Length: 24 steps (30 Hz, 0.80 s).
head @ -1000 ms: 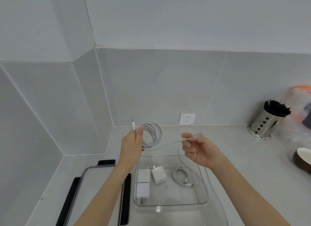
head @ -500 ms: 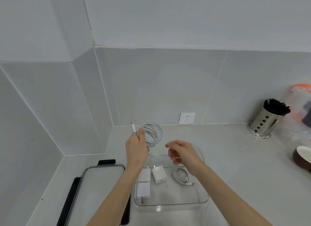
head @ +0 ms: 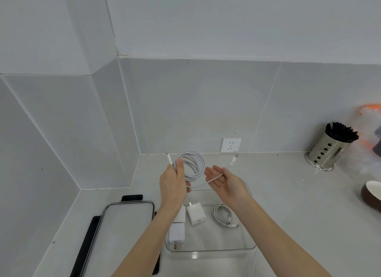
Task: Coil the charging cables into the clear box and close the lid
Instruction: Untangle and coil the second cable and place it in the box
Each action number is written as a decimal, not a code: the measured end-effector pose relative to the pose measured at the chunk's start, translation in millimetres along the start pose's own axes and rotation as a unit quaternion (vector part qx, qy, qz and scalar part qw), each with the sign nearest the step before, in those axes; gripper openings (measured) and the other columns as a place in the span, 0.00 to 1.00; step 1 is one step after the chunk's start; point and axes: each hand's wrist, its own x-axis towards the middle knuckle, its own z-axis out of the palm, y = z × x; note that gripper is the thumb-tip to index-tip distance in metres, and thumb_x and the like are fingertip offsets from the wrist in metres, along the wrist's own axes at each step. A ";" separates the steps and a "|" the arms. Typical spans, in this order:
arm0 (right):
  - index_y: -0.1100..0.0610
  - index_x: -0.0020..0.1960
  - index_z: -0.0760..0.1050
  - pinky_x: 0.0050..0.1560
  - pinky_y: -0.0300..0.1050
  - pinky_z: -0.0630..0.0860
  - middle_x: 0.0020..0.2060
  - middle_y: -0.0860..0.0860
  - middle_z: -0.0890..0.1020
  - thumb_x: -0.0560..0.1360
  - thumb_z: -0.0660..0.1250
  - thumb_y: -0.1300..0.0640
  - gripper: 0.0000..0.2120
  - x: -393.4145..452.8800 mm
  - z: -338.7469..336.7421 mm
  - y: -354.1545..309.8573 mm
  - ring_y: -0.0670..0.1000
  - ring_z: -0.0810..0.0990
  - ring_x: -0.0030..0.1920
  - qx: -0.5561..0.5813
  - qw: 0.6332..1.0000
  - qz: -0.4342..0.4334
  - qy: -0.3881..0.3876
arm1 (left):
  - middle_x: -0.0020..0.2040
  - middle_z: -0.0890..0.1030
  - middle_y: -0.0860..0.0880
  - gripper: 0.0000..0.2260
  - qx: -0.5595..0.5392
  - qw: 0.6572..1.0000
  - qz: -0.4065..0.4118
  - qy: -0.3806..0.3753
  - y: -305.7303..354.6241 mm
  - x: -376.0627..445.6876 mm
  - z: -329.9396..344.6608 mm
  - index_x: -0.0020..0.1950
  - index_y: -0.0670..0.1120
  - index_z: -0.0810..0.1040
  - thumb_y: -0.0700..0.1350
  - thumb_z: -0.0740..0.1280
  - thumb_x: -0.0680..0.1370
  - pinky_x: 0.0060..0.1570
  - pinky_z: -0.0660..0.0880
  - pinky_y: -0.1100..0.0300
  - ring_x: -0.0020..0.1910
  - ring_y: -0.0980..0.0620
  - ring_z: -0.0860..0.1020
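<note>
Right hand [head: 224, 183] opened since before, cable [head: 193, 165] draped across palm.

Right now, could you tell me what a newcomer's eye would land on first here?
Probably the white cable coil, held up mid-frame by the left hand while the open right hand carries its loose tail. Below sits the clear box holding chargers and a smaller coiled cable, with its lid off to the left.

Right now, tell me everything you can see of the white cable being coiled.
The cable is white and thin, wound into several round loops held upright above the box. The left hand pinches the coil; one connector sticks up beside its thumb. The loose tail lies across the open right hand, ending in the second connector, raised in the air.
</note>
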 end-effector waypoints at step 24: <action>0.63 0.39 0.78 0.39 0.50 0.71 0.37 0.59 0.81 0.75 0.54 0.42 0.26 -8.5 8.9 0.9 0.58 0.79 0.33 -0.090 0.972 0.064 -0.207 | 0.38 0.83 0.37 0.22 0.020 0.998 0.003 -0.065 -0.8 -7.0 8.2 0.42 0.40 0.78 0.54 0.54 0.80 0.48 0.78 0.48 0.39 0.41 0.82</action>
